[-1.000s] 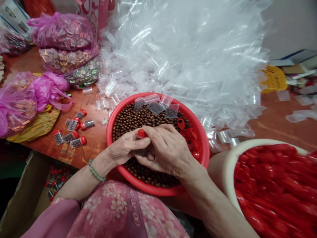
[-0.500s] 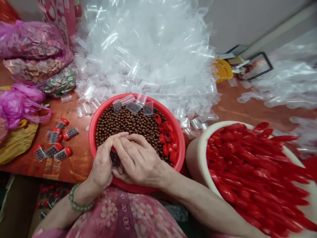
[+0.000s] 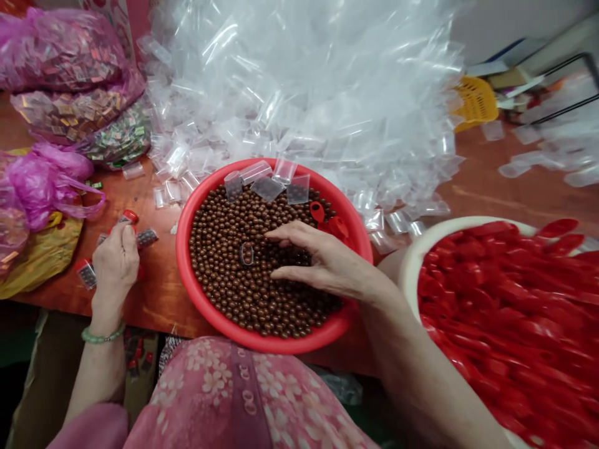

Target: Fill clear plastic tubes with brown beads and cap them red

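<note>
Taking the centre of the round red plastic basin [image 3: 186,249] as a clock, the left hand [image 3: 116,259] is at nine o'clock over the brown wooden desk [image 3: 159,296], fingers drawn in among the small clear plastic boxes with red caps and dark contents [image 3: 87,274]; whether it grips one cannot be told. A green beaded bracelet [image 3: 103,335] circles that wrist. The right hand [image 3: 318,255] reaches in from four o'clock, thumb and fingers parted, over the small glossy brown balls [image 3: 253,305] that fill the basin. A clear plastic container with an oval mouth [image 3: 246,253] sits sunk among the balls, just towards nine o'clock from the centre. Loose clear plastic containers [image 3: 268,187] lie at twelve o'clock within the rim, and loose red plastic pieces [image 3: 337,226] at two. Beyond twelve o'clock rises a large heap of clear plastic containers [image 3: 318,81]. Pink plastic bags of small packets [image 3: 75,56] sit at ten o'clock, a yellow perforated plastic basket [image 3: 477,100] at two, and a cream bucket [image 3: 414,268] heaped with glossy red plastic pieces [image 3: 515,312] between three and four.
</note>
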`<state>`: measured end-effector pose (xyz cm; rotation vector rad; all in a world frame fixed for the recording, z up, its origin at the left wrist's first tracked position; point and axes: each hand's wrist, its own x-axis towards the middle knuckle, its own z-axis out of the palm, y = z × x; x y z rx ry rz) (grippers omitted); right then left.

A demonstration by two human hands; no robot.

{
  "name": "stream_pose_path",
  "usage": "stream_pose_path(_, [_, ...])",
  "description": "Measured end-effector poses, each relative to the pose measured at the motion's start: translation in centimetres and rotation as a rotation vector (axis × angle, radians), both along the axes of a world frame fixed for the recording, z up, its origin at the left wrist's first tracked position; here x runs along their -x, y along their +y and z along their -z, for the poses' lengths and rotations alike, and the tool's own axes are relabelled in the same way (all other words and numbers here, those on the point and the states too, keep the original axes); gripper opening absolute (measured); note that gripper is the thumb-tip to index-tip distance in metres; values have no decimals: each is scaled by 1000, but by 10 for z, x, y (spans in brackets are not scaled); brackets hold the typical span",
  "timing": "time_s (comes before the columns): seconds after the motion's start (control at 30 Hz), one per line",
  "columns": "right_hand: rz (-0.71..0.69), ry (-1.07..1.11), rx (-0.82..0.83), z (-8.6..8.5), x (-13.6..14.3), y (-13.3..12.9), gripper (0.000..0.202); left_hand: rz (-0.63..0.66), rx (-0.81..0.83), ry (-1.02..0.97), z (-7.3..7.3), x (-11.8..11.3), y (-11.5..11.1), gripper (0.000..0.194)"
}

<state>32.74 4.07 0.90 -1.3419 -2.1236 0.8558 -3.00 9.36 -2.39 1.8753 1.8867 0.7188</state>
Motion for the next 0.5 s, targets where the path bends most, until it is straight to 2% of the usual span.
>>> stream_pose_path(0.07, [-38, -41, 18, 4, 11, 5, 51, -4, -63, 213, 8, 7, 3, 47])
stream_pose_path(0.13, [-76, -84, -9, 7, 25, 9, 47, 25, -117, 242, 10, 5, 2, 49])
stream_pose_path(0.27, [-109, -136, -98, 13, 40, 13, 34, 74, -209, 77, -3, -18, -9, 44])
stream_pose_path(0.33, [-53, -97, -139, 14, 38, 12, 36, 112, -239, -23, -14, -34, -17, 40])
stream_pose_path(0.43, [82, -43, -175, 11, 33, 11, 42, 241, -240, -203, -27, -60, -28, 33])
stream_pose_path(0.5, [69, -55, -155, 8, 31, 10, 39, 337, -185, -331, -32, -76, -34, 31])
